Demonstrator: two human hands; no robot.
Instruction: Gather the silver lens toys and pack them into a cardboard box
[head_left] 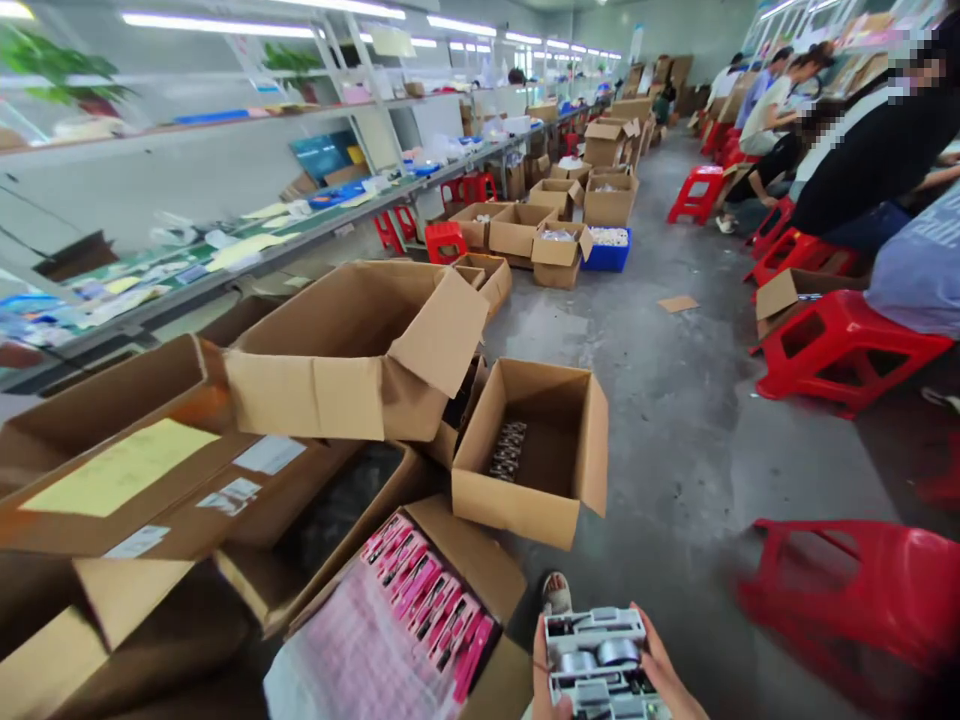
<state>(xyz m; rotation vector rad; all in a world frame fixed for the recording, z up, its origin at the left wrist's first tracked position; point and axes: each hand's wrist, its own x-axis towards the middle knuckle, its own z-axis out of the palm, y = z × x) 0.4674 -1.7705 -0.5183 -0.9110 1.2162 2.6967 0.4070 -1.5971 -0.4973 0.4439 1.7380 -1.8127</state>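
At the bottom of the head view, a row of pale grey plastic housings with dark parts and silvery round pieces is held between my two hands. My left hand closes on its left side, and my right hand presses along its right side. Their exact kind does not show. To the left stands an open carton with rows of pink housings and a sheet of white wrap. Beyond my hands, an open carton has a short row of similar grey parts inside.
A large open carton and other boxes crowd the left side below a long workbench. Red stools and seated people line the right. Grey floor runs between, with a flat cardboard piece and a blue bin farther off.
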